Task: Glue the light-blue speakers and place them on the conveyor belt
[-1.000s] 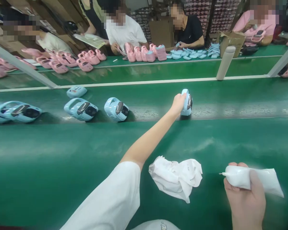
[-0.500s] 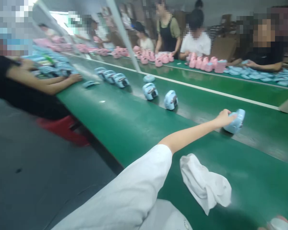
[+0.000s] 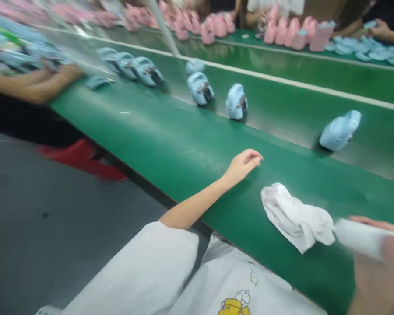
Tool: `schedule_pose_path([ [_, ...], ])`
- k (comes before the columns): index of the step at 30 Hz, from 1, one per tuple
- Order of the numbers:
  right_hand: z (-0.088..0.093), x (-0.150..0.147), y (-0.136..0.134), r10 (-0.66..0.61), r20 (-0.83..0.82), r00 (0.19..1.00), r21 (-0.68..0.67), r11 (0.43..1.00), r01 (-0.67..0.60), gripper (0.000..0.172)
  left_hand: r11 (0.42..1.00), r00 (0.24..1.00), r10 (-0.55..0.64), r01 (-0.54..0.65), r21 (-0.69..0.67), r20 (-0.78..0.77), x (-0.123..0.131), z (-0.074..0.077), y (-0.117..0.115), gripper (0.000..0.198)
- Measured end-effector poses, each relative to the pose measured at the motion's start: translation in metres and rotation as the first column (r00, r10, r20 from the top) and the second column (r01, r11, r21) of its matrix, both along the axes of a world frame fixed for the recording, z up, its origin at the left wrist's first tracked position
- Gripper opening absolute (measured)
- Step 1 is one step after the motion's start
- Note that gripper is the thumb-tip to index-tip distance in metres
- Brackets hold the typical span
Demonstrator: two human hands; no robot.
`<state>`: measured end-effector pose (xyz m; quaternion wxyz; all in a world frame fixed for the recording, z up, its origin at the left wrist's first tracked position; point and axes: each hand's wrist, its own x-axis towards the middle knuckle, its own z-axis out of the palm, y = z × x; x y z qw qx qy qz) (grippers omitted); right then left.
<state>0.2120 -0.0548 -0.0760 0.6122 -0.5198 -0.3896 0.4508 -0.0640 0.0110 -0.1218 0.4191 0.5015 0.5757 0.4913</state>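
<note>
My left hand point(image 3: 244, 165) is above the green work surface point(image 3: 170, 153), empty, with its fingers loosely curved and the thumb a little apart from them. At the lower right my right hand point(image 3: 377, 271), smeared by motion, is wrapped round a white bottle point(image 3: 361, 236) with a narrow tip pointing left. Between the hands lies a crumpled white cloth point(image 3: 297, 216), close to the bottle's tip. Beyond it, a rounded light-blue plastic casing point(image 3: 339, 131) stands tilted on the belt, apart from both hands. Another light-blue casing point(image 3: 236, 103) with a dark opening stands farther left.
More blue casings point(image 3: 200, 87) stand along the belt point(image 3: 282, 118). Across it are pink casings point(image 3: 292, 33), flat blue parts point(image 3: 371, 48) and several people. At left, a co-worker's arms point(image 3: 49, 83) reach toward piled blue parts point(image 3: 26, 43). A red stool point(image 3: 82, 159) stands below.
My left hand has let go of the light-blue casing and drawn back to the left. My right hand has come into view with the white bottle. The view has tilted down.
</note>
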Motion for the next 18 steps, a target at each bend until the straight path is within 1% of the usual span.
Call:
schedule_pose_path([
  [1, 0.003, -0.005, 0.001, 0.015, 0.078, 0.997, 0.04, 0.999, -0.018, 0.035, 1.0, 1.0, 0.019, -0.019, -0.008, 0.025, 0.002, -0.002, -0.004, 0.018],
  [2, 0.007, -0.01, 0.002, 0.078, 0.154, 0.985, 0.038, 0.996, -0.085, 0.032, 1.0, 0.999, 0.026, -0.025, -0.017, 0.043, 0.004, -0.003, -0.008, 0.017],
  [3, 0.01, -0.014, 0.003, 0.093, 0.207, 0.974, 0.046, 0.993, -0.104, 0.029, 0.999, 0.998, 0.02, -0.019, -0.027, 0.053, 0.006, -0.003, -0.012, 0.016],
  [6, 0.016, -0.027, 0.005, 0.15, 0.301, 0.942, 0.004, 0.987, -0.159, 0.022, 0.998, 0.998, -0.044, 0.046, -0.05, 0.04, 0.011, -0.002, -0.021, 0.013],
  [8, 0.018, -0.032, 0.007, 0.189, 0.355, 0.916, -0.011, 0.98, -0.198, 0.023, 0.994, 0.996, -0.088, 0.088, -0.063, -0.001, 0.014, -0.002, -0.025, 0.014],
  [11, 0.019, -0.038, 0.014, 0.201, 0.386, 0.9, -0.049, 0.979, -0.198, 0.027, 0.99, 0.987, -0.129, 0.123, -0.072, -0.098, 0.018, -0.003, -0.025, 0.016],
  [14, 0.021, -0.045, 0.024, 0.205, 0.408, 0.889, -0.124, 0.978, -0.169, 0.028, 0.986, 0.971, -0.155, 0.142, -0.081, -0.184, 0.019, -0.001, -0.024, 0.017],
  [18, 0.014, -0.053, 0.04, 0.267, 0.474, 0.839, -0.173, 0.962, -0.209, 0.03, 0.971, 0.948, -0.233, 0.216, -0.097, -0.215, 0.015, 0.005, -0.022, 0.016],
])
